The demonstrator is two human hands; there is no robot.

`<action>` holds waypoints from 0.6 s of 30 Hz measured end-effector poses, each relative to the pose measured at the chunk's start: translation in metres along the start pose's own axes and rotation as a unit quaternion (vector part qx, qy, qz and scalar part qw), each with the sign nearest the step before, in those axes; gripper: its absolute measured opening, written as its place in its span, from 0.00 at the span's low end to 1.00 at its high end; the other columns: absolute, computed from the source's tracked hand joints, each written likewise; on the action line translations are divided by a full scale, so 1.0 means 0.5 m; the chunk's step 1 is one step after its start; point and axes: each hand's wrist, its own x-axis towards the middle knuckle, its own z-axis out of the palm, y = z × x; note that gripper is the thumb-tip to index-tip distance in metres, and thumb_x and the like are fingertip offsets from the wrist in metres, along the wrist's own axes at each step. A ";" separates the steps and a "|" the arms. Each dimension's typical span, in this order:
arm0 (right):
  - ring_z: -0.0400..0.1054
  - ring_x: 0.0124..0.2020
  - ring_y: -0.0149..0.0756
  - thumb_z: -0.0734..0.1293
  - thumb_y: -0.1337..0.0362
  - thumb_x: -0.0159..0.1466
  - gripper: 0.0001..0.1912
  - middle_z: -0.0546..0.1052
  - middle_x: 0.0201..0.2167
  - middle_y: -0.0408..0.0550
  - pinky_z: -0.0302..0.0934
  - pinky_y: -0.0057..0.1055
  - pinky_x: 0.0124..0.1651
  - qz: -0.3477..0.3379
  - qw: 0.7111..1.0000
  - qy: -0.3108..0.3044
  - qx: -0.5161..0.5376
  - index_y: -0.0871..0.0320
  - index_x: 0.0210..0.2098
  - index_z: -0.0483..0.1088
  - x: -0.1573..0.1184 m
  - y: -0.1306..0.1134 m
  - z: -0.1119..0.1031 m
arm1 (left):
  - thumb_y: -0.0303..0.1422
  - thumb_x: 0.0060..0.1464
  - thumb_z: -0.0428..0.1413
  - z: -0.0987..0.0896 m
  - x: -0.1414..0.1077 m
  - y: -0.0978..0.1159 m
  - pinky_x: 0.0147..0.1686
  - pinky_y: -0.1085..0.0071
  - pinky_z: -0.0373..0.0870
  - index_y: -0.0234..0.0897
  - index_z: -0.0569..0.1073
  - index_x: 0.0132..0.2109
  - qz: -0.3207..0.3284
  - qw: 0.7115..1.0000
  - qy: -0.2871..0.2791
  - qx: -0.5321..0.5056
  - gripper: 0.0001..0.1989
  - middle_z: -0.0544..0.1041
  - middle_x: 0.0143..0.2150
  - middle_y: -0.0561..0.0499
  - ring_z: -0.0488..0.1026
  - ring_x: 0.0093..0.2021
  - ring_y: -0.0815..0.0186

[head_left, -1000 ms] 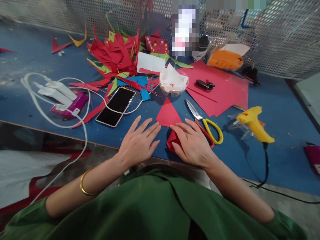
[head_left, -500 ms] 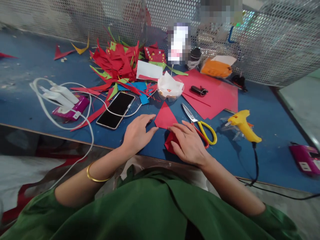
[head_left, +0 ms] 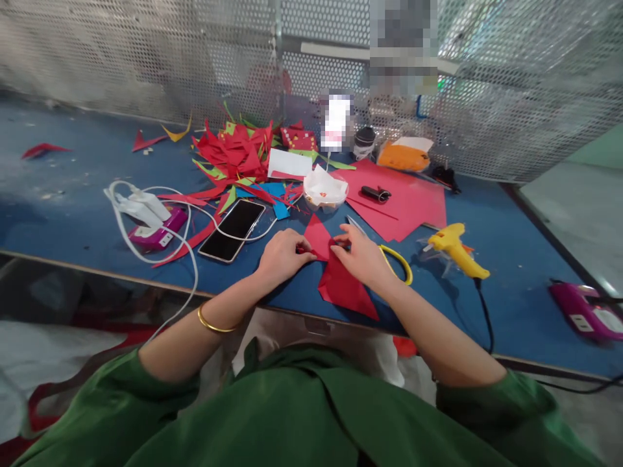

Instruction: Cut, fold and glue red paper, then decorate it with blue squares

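Observation:
A small piece of red paper (head_left: 318,239) with a pointed top lies at the table's front, between my hands. My left hand (head_left: 286,257) pinches its left corner between thumb and fingers. On the opposite side, my right hand (head_left: 361,257) has its thumb and fingertips closed at the paper's right edge. Just below, a darker red folded paper (head_left: 344,289) lies by the table edge, partly under my right hand. Scissors (head_left: 402,264) with a yellow handle lie beneath and beside that hand, largely covered; one blade tip shows.
A yellow glue gun (head_left: 455,250) lies to the right, a black phone (head_left: 232,230) to the left. Behind are a white paper-lined bowl (head_left: 325,194), red sheets (head_left: 418,204) and a heap of paper scraps (head_left: 241,149). White cables (head_left: 195,272) hang over the front edge.
My left hand has closed on the red paper's left corner. My right hand has moved up off the darker folded paper to the red paper's right edge. The camera view has shifted.

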 end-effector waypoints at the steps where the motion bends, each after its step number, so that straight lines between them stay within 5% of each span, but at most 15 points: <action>1: 0.78 0.41 0.47 0.69 0.65 0.59 0.23 0.83 0.41 0.55 0.69 0.45 0.46 0.008 1.000 0.000 0.007 0.60 0.54 0.69 0.013 0.000 0.004 | 0.34 0.46 0.67 -0.001 0.007 -0.002 0.42 0.61 0.68 0.39 0.78 0.29 -0.003 1.000 -0.002 -0.015 0.06 0.76 0.32 0.50 0.72 0.36 0.60; 7: 0.77 0.38 0.43 0.71 0.62 0.57 0.22 0.82 0.35 0.49 0.68 0.44 0.48 0.046 0.992 0.043 0.105 0.58 0.50 0.70 0.077 0.008 0.021 | 0.35 0.48 0.64 -0.010 0.072 0.008 0.38 0.63 0.74 0.35 0.78 0.33 -0.017 0.989 -0.029 -0.146 0.08 0.80 0.32 0.48 0.77 0.35 0.62; 13: 0.69 0.57 0.46 0.70 0.50 0.57 0.28 0.75 0.56 0.59 0.65 0.46 0.56 0.082 0.952 0.154 0.251 0.58 0.52 0.68 0.083 0.013 -0.007 | 0.32 0.46 0.63 -0.053 0.117 0.049 0.44 0.61 0.76 0.36 0.76 0.32 0.020 0.968 -0.050 -0.245 0.05 0.82 0.40 0.44 0.79 0.42 0.62; 15: 0.69 0.58 0.47 0.71 0.45 0.56 0.31 0.73 0.58 0.59 0.69 0.44 0.51 0.109 0.933 0.162 0.302 0.57 0.52 0.68 0.077 0.009 -0.026 | 0.32 0.44 0.64 -0.070 0.127 0.065 0.49 0.60 0.75 0.36 0.76 0.30 0.051 0.957 -0.064 -0.280 0.06 0.82 0.43 0.44 0.79 0.46 0.60; 18: 0.76 0.46 0.46 0.71 0.41 0.56 0.28 0.79 0.47 0.55 0.73 0.39 0.38 0.133 0.906 0.120 0.384 0.56 0.46 0.72 0.067 -0.003 -0.050 | 0.33 0.44 0.65 -0.085 0.143 0.084 0.49 0.61 0.75 0.35 0.76 0.31 0.093 0.952 -0.060 -0.286 0.07 0.81 0.47 0.43 0.78 0.48 0.60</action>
